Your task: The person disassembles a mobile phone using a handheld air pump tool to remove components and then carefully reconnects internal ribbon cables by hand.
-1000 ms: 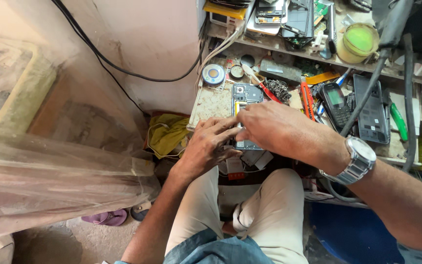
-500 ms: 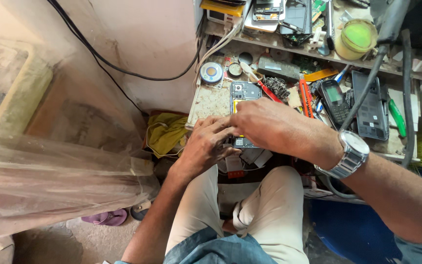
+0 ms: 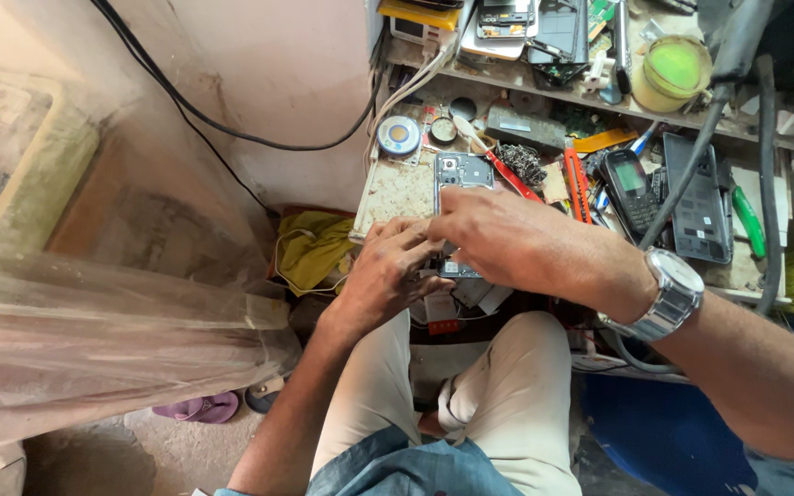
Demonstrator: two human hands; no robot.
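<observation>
view: head camera looks down at a cluttered bench (image 3: 397,197), person seated, knees below it
phone: opened phone (image 3: 463,174), back off, insides showing, lies flat on the bench's pale slab, long axis running away from the person; lower half hidden under the hands
left hand: left hand (image 3: 388,276) at the phone's near-left edge, fingers (image 3: 411,241) curled and pressed close on that edge; grips or just steadies, cannot tell
right hand: right hand (image 3: 498,241) lies across the phone's middle, palm down, fingers (image 3: 448,209) bunched toward the left hand, tips touching the phone; whether they pinch a small tool or part, cannot tell
watch: metal watch (image 3: 668,296) on the right wrist
near phone: round solder reel (image 3: 399,136) just beyond the phone's top left; red tool (image 3: 510,176) beside its right edge; orange cutter (image 3: 578,174) farther right
right of bench: dark keypad phone (image 3: 629,188) and a black phone back (image 3: 698,197) side by side; green-handled tool (image 3: 750,223) at the far right
shelf: shelf (image 3: 544,92) above the bench, stacked with phone parts; green-filled tub (image 3: 671,72) on it
cables: black cable (image 3: 222,129) runs down the wall; thick grey hose (image 3: 691,174) crosses the right side of the bench
left side: yellow cloth (image 3: 312,246) beside the bench, below it; clear plastic sheet (image 3: 94,303) covers the left of the view
floor: purple slipper (image 3: 199,407) under the sheet's edge
</observation>
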